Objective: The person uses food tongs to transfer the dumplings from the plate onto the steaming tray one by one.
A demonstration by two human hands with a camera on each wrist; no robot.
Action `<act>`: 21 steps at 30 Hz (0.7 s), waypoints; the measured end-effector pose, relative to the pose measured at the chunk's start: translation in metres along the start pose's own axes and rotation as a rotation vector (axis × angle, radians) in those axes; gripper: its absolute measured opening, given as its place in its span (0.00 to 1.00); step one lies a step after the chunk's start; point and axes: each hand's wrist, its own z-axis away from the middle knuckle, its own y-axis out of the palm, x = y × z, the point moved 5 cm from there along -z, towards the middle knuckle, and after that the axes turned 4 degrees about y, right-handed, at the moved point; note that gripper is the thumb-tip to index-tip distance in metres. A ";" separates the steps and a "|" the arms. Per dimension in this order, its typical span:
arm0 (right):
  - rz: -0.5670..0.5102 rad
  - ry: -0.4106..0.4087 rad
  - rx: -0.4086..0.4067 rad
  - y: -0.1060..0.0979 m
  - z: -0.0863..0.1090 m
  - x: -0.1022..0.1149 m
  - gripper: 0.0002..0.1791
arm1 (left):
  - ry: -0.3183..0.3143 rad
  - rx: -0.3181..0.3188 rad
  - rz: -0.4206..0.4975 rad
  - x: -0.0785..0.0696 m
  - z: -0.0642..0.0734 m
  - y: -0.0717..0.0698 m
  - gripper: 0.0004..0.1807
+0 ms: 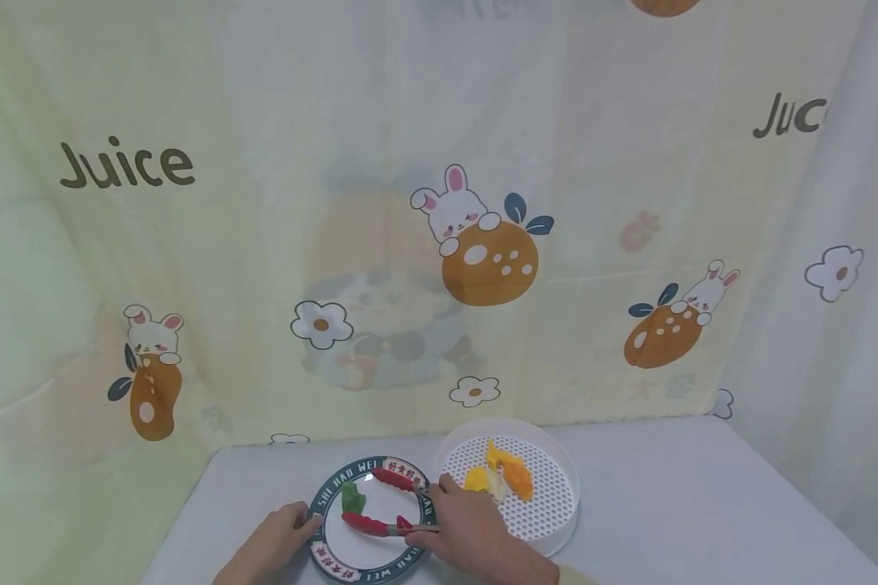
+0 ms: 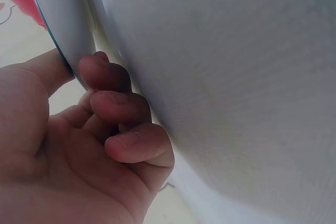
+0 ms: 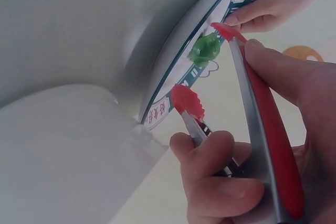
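A round plate (image 1: 362, 553) with a dark green patterned rim lies at the front of the table. My left hand (image 1: 281, 532) pinches its left edge; in the left wrist view the thumb lies over the rim and curled fingers sit beneath. A glossy green piece (image 1: 353, 499), perhaps a pepper, rests on the plate. In my right hand (image 1: 468, 520) I grip metal tongs (image 3: 252, 98) with red tips and red handle covers. Their tips are spread apart over the plate, near the green piece, with nothing clamped between them.
Right of the plate stands a white round steamer basket (image 1: 569, 496) with a perforated base. Inside lie a yellow piece (image 1: 475, 478), a pale piece (image 1: 496, 486) and an orange piece (image 1: 518, 478). A printed curtain (image 1: 593, 122) hangs behind the white-covered table (image 1: 673, 504).
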 end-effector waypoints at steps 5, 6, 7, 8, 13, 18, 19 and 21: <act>-0.008 0.007 0.016 0.002 -0.002 0.002 0.37 | -0.011 0.005 0.001 0.001 -0.001 0.000 0.18; -0.008 0.010 0.019 0.002 -0.003 0.002 0.37 | -0.013 0.005 0.003 0.001 -0.002 0.000 0.19; -0.014 0.012 0.021 0.002 -0.003 0.002 0.37 | -0.012 0.005 0.008 0.000 -0.002 0.000 0.18; -0.017 0.014 0.023 0.003 -0.003 0.002 0.36 | -0.007 0.004 0.009 0.000 -0.002 0.000 0.17; -0.029 0.021 0.020 0.005 -0.005 0.003 0.34 | 0.002 -0.003 0.015 -0.001 0.000 0.000 0.15; -0.017 0.016 0.012 0.006 -0.007 0.002 0.31 | 0.008 -0.010 0.018 -0.002 0.001 0.000 0.15; -0.015 0.013 0.010 0.006 -0.007 0.002 0.31 | 0.011 -0.012 0.015 -0.002 0.001 0.000 0.15; -0.014 0.006 0.006 0.005 -0.007 0.001 0.29 | 0.016 -0.018 0.009 -0.002 0.002 0.000 0.15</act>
